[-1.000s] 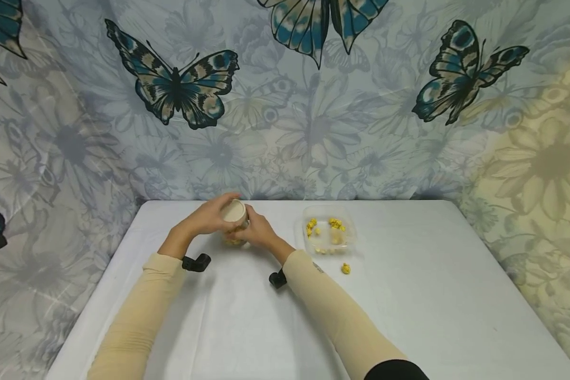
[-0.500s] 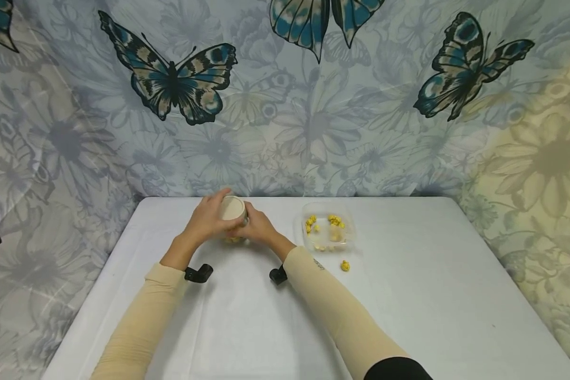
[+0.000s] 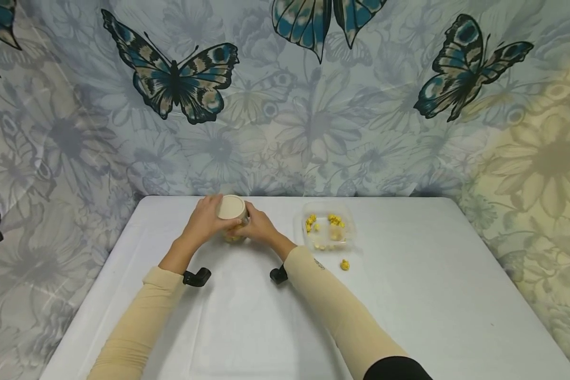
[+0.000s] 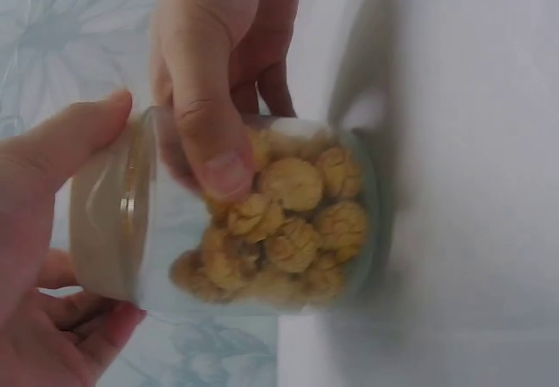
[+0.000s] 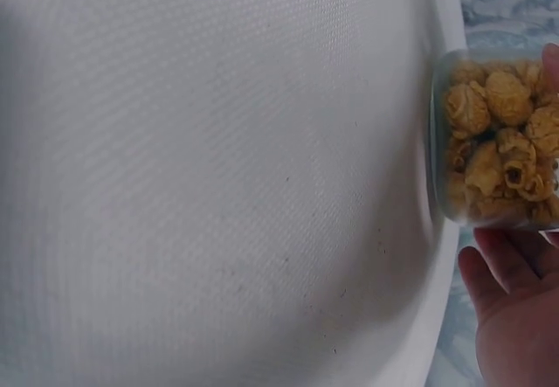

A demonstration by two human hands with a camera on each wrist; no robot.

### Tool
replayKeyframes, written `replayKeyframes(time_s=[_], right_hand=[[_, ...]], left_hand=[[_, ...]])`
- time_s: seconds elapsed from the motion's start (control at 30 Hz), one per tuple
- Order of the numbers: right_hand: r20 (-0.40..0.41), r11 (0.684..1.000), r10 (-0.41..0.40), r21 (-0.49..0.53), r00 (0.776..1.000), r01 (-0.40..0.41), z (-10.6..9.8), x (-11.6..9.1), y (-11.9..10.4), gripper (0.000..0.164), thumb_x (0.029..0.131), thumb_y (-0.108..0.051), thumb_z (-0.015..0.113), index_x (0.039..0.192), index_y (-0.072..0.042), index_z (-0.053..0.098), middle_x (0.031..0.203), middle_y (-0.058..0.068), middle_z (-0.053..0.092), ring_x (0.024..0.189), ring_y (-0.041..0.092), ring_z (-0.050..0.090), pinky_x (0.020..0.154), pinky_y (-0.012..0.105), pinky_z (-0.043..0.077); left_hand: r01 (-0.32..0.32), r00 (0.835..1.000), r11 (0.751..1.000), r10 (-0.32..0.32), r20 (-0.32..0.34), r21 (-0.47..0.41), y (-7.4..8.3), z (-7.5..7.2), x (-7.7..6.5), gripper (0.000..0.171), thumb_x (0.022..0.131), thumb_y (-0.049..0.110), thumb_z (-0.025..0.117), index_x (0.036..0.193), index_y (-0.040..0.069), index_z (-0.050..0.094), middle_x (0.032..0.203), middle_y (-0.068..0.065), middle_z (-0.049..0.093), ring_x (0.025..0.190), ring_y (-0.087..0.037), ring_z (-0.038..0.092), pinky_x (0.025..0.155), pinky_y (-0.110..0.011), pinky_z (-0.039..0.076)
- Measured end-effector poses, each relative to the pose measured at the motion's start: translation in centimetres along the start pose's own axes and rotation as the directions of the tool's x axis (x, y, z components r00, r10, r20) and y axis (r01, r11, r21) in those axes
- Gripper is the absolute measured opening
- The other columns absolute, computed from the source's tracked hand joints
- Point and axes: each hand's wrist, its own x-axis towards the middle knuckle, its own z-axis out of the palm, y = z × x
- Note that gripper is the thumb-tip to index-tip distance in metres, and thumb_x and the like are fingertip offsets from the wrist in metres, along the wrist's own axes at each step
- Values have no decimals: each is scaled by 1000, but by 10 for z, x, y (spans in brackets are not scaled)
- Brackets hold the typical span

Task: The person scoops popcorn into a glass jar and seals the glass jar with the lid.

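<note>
A glass jar of popcorn stands upright on the table's far left part. On its mouth sits a cream lid. My left hand grips the lid's rim, thumb on the near side and fingers round the left and far side. Around the glass below it, my right hand holds the jar, its thumb pressed on the near wall in the left wrist view. In the right wrist view the jar's popcorn-filled lower part shows beside the right hand. Part of the far-side fingers is hidden behind the jar.
To the right of the jar, a clear plastic tub holds several yellow popcorn pieces. One loose piece of popcorn lies on the white tablecloth in front of it. Behind the table hangs a butterfly-print backdrop.
My left hand has turned about the lid, its fingers moving from the far edge toward the left side. The right hand keeps its hold on the jar. The head view has shifted slightly.
</note>
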Motion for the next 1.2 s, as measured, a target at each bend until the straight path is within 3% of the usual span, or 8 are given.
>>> replayKeyframes(time_s=[0.17,0.37,0.8,1.07,1.2], right_hand=[[10,1000,16,8,1000,-16,0,-2,0,95,75,-43,81,152,-18,31,141,7,55,130,24,52,108,43,44],[-13,1000,-1,-13,1000,1,-3,-1,2,93,77,-40,80,152,-17,30,136,9,57,125,24,55,106,42,46],[54,998,59,2,997,-59,-5,-12,1,98,76,-40,82,153,-14,27,146,11,50,132,28,50,109,45,43],[79,1000,4,-24,997,-2,-23,-17,-6,81,83,-39,75,150,-12,36,146,12,50,130,31,51,107,48,45],[101,999,-3,-46,995,8,-31,-23,-10,82,84,-41,75,149,-11,36,144,15,52,131,31,51,107,49,44]], left_hand=[[32,998,999,-33,-62,-20,-2,8,-3,95,79,53,75,147,-1,37,139,-25,46,122,-40,44,98,-57,42],[22,995,999,-25,-95,-31,0,11,-1,93,79,53,74,148,2,38,137,-24,46,119,-39,43,96,-56,43],[37,993,998,-42,-110,-41,0,28,-10,98,81,52,74,150,-1,31,144,-26,42,127,-41,39,101,-57,42],[31,988,995,-45,-145,-97,-1,27,-16,98,82,47,75,150,-4,28,148,-27,37,134,-42,34,107,-60,37],[31,988,990,-52,-148,-139,-5,24,-20,98,82,44,76,152,-3,25,149,-27,34,136,-42,33,108,-59,37]])
